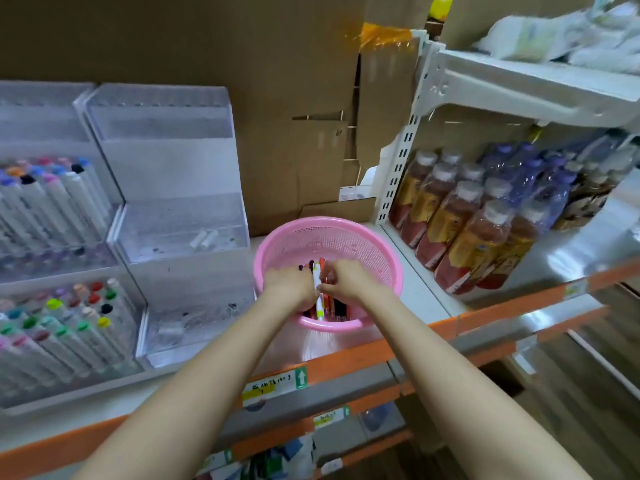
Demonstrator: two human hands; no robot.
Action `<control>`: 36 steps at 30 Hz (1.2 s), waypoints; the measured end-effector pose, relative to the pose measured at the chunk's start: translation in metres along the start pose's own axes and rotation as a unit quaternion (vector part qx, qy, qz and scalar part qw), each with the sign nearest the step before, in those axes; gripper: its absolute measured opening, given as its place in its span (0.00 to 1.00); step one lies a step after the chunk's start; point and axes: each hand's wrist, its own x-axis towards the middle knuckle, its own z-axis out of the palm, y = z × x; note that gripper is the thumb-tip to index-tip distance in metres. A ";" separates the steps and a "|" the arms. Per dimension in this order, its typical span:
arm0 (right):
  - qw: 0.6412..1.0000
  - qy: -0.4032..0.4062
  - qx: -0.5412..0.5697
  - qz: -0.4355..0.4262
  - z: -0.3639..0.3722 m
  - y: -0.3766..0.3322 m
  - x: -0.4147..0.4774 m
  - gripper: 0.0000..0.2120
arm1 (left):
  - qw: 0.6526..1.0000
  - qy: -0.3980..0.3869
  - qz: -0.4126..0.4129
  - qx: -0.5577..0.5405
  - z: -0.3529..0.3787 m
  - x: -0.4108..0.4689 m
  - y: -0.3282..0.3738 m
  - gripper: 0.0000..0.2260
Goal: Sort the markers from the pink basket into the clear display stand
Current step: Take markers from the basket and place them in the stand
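A round pink basket point(377, 251) stands on the shelf and holds several markers point(337, 308) with black, orange and red caps. Both my hands are down inside it. My left hand point(289, 285) and my right hand point(346, 280) have their fingers curled round markers, with a white-bodied marker point(317, 282) upright between them. Left of the basket stands a clear tiered display stand point(180, 216); its middle tier holds two white markers. A second clear stand point(52, 237) at the far left is packed with colour-capped markers.
Shrink-wrapped packs of bottles point(460, 230) fill the shelf to the right of a white upright point(398, 168). Brown cardboard point(277, 98) backs the shelf. The orange shelf edge point(346, 358) with price labels runs below the basket, and further shelves lie underneath.
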 end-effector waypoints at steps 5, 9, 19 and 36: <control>0.998 -0.004 0.032 0.044 0.001 0.005 0.009 0.12 | 0.997 0.004 0.000 -0.072 0.003 0.007 -0.003 0.21; 0.999 0.002 0.012 0.043 0.001 0.005 0.008 0.14 | 0.993 -0.004 0.027 -0.116 0.005 0.008 -0.004 0.21; 0.998 0.005 0.004 0.066 0.007 0.003 0.004 0.06 | 0.981 0.027 0.007 -0.192 0.004 0.008 -0.005 0.09; 0.994 -0.006 -0.005 0.111 0.003 -0.003 0.003 0.10 | 0.979 0.036 -0.006 -0.203 0.008 0.008 -0.007 0.12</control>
